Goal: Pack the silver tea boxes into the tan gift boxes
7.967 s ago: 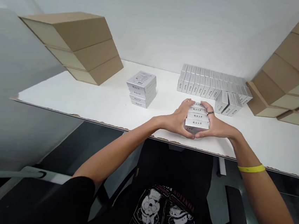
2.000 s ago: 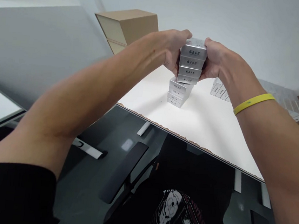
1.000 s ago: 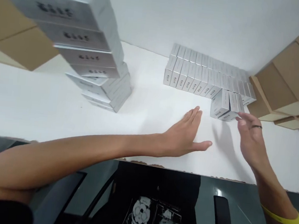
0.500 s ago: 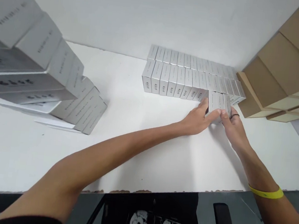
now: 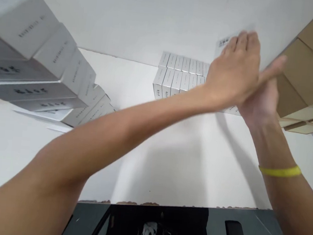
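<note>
My left hand (image 5: pixel 234 75) is raised over the rows of small white boxes, its back towards me and its fingers laid along a few white boxes (image 5: pixel 224 42). Only a printed edge of these boxes shows; the rest is behind the hand. Close behind and below, my right hand (image 5: pixel 261 101) supports them from the right, with its fingers mostly hidden. Underneath, two rows of small white boxes (image 5: pixel 168 80) stand packed on the white table (image 5: pixel 169 152), their right part covered by my hands.
At left, larger-looking white boxes (image 5: pixel 54 50) are stacked close to the camera, with more white boxes (image 5: pixel 96 106) behind them. Brown cartons (image 5: pixel 301 72) are piled at right against the wall. The table's chipped front edge (image 5: pixel 148 204) runs below my arms.
Both hands have risen from the table in front of the rows, lifting the small boxes up and away. My left hand has turned over the boxes. The view has shifted slightly.
</note>
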A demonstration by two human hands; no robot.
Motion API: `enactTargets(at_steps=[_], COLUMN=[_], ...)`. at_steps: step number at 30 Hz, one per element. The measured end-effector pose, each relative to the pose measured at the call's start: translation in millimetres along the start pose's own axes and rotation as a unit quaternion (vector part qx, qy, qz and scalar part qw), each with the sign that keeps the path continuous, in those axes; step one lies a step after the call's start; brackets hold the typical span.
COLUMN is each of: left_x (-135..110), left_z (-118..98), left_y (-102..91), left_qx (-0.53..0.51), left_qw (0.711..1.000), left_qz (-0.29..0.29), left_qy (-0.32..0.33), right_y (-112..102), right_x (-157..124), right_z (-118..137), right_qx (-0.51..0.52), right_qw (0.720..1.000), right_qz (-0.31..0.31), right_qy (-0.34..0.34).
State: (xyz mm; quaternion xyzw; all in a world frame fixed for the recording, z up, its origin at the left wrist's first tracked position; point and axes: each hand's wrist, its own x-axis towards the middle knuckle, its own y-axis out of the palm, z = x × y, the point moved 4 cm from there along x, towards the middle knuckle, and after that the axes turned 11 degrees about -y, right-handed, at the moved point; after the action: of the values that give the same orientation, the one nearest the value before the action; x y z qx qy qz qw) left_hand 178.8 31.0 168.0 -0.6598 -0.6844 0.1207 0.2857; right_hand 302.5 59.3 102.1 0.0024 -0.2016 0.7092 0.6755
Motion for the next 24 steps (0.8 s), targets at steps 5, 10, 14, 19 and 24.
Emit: enactTargets(at_steps=[5,10,14,19,24], left_x=[87.6,97.6,95.2,100.7,61.1], left_z=[50.4,73.8,63.7,42.9,37.6], left_y=[12.6,21.0,38.9,59.5,47.2], left_qx=[0.015,0.127,0.259,0.290,0.263], left_qw=[0.998,0.990,0.965,0.956,0.957], left_qz=[-0.030,-0.047,-0.037,-0.017,-0.065], left_qy=[-0.056,-0.034,0.000,0.028,0.105], right_y=[27.9,-11.1,-52.9,-69.2,-87.5], right_x=[80.9,92.9,75.9,43.1,10.0], right_z=[-30.3,-31.2,-18.1,-11.1,-6.8], right_qx=[0.083,-0.148,-0.236,-0.236,-0.231], right_qw=[0.995,0.984,0.966,0.968,0.972], right_qz=[-0.005,-0.032,-0.009,0.004,-0.005], right_qy=[0.046,0.090,0.102,0.087,0.038])
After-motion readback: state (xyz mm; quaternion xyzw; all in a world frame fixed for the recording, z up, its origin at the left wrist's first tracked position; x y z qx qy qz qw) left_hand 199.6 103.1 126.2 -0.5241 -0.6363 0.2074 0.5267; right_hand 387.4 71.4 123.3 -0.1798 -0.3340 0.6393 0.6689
